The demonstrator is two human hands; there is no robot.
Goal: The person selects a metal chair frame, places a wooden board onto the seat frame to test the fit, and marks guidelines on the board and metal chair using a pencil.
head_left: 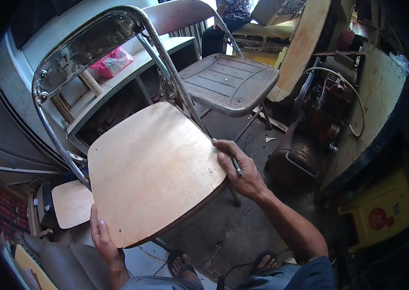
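Observation:
A pale wooden board (156, 169) with rounded corners lies on the seat of a metal-framed chair (47, 121). My right hand (241, 169) is at the board's right edge, its fingers closed round a small dark pen-like tool (237, 166). My left hand (105, 239) rests against the board's lower left edge, thumb and fingers along its side. Small dark marks show near the board's corners. The chair's bare metal backrest (86, 48) is worn and stained.
A second folding chair (228, 79) stands just behind. To the right are a rusty compressor (320, 111) and a yellow plastic stool (383, 210). A pink bag (112, 62) sits on a white shelf (137, 65). Another board (71, 204) lies left. A person (233, 12) is at the back.

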